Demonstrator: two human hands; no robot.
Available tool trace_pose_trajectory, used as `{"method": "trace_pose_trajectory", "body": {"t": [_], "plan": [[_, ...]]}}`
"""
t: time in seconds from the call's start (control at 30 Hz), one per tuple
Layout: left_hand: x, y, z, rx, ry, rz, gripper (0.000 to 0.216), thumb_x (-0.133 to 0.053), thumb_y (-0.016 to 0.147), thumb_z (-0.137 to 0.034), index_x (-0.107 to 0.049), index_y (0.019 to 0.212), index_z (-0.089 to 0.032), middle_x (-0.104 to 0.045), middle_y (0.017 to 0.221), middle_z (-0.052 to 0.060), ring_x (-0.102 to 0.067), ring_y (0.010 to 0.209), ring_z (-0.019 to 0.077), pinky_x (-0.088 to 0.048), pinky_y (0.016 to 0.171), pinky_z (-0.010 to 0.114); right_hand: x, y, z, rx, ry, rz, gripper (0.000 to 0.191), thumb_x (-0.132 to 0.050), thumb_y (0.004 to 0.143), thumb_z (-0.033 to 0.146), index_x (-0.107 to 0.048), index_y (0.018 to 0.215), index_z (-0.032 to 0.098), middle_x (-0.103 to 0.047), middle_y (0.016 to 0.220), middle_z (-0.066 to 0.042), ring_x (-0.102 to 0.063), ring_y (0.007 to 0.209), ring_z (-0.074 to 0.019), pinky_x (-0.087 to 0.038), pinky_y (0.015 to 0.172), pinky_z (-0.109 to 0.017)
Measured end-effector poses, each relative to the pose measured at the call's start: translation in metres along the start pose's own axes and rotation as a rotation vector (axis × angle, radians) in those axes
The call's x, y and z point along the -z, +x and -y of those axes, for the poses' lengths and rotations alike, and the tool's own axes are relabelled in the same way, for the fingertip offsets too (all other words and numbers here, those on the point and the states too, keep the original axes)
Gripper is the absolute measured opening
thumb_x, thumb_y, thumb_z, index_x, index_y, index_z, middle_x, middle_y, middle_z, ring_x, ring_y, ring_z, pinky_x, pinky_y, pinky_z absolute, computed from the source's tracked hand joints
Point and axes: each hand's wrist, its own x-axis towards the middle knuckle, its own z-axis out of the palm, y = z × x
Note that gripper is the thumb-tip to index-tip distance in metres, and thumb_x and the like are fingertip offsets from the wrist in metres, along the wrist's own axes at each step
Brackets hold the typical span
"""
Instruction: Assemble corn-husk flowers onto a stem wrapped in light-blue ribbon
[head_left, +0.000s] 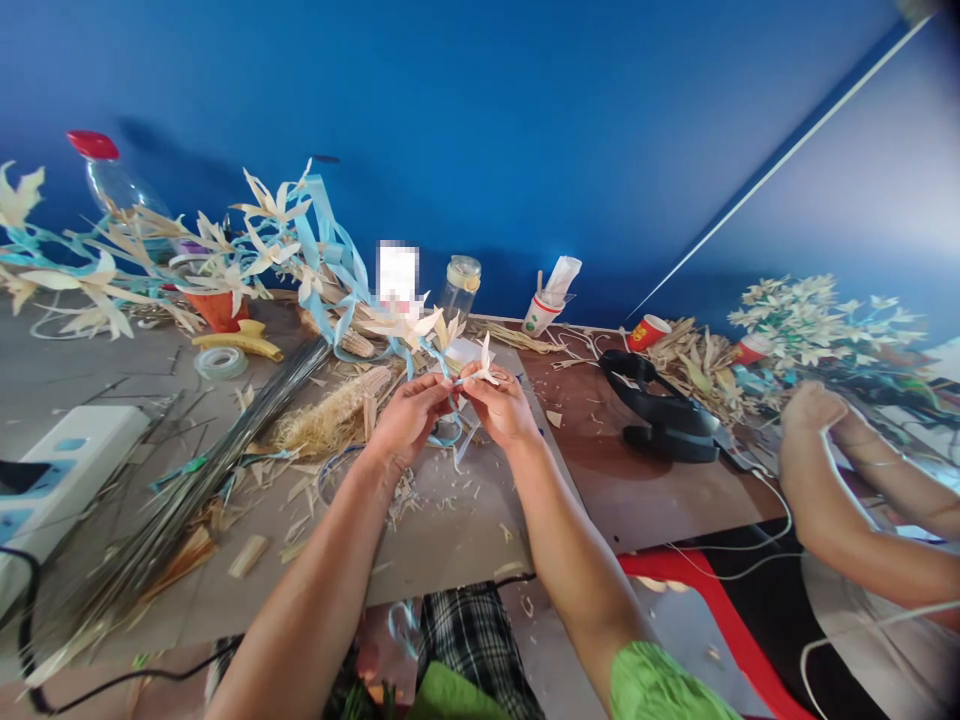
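Observation:
In the middle, my left hand (411,415) and my right hand (504,408) meet fingertip to fingertip. My left thumb and fingers pinch a light-blue wrapped stem. The right hand grips the base of a pale husk flower (486,362), whose pointed petals stand above its fingers. A loop of blue ribbon (448,432) hangs below the fingertips. Beyond the hands, the stem runs left into a long branch of husk flowers (271,250) bound in the same blue, with wide ribbon loops (324,225) over it.
A wire bundle (247,440), a corn cob (358,393), a tape roll (220,362) and a power strip (79,475) lie to the left. Behind stand a clear jar (460,285) and a paper cup (541,315). A black object (667,410) and another person's arms (832,480) are at right.

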Motion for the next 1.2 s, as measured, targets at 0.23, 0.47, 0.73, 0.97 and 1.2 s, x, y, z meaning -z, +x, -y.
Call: {"method": "trace_pose_trajectory", "body": {"t": [0.23, 0.47, 0.73, 0.97, 1.2], "plan": [[0.001, -0.002, -0.004, 0.132, -0.012, 0.009, 0.010, -0.069, 0.059, -0.021, -0.063, 0.063, -0.013, -0.060, 0.063, 0.002, -0.053, 0.056, 0.0100, -0.038, 0.054, 0.023, 0.003, -0.002, 0.003, -0.053, -0.044, 0.139, 0.027, -0.079, 0.061, 0.036, -0.063, 0.072, 0.018, -0.057, 0.062, 0.002, -0.054, 0.059, -0.0133, -0.045, 0.056, -0.027], [0.002, -0.001, -0.002, 0.148, -0.011, 0.010, 0.012, -0.070, 0.058, -0.021, -0.061, 0.056, -0.013, -0.059, 0.057, 0.003, -0.052, 0.054, 0.0100, -0.038, 0.053, 0.023, 0.010, 0.000, 0.001, -0.058, -0.039, 0.245, 0.022, -0.078, 0.063, 0.033, -0.064, 0.072, 0.019, -0.057, 0.067, 0.001, -0.055, 0.064, -0.0139, -0.046, 0.061, -0.029], [0.000, -0.002, -0.002, 0.084, -0.046, 0.047, 0.020, -0.076, 0.059, -0.023, -0.059, 0.058, -0.013, -0.058, 0.058, 0.001, -0.051, 0.056, 0.0086, -0.037, 0.056, 0.021, 0.006, -0.001, 0.004, -0.040, 0.019, 0.222, 0.025, -0.079, 0.061, 0.032, -0.067, 0.078, 0.019, -0.060, 0.074, 0.000, -0.056, 0.067, -0.0141, -0.044, 0.061, -0.028], [-0.002, 0.000, -0.002, -0.184, -0.031, -0.116, 0.020, -0.075, 0.063, -0.029, -0.062, 0.064, -0.015, -0.059, 0.063, -0.001, -0.052, 0.060, 0.0091, -0.041, 0.064, 0.023, -0.007, -0.003, -0.001, -0.003, 0.048, 0.090, 0.044, -0.081, 0.057, 0.033, -0.062, 0.095, 0.020, -0.062, 0.077, 0.001, -0.055, 0.067, -0.0124, -0.044, 0.068, -0.027], [-0.007, -0.002, 0.002, -0.308, 0.250, -0.188, 0.015, -0.069, 0.069, -0.030, -0.066, 0.074, -0.017, -0.058, 0.061, -0.002, -0.051, 0.060, 0.0101, -0.041, 0.063, 0.023, -0.016, -0.003, -0.011, 0.019, -0.017, -0.066, 0.027, -0.078, 0.060, 0.033, -0.061, 0.074, 0.018, -0.056, 0.065, 0.003, -0.048, 0.059, -0.0096, -0.038, 0.060, -0.025]]}}
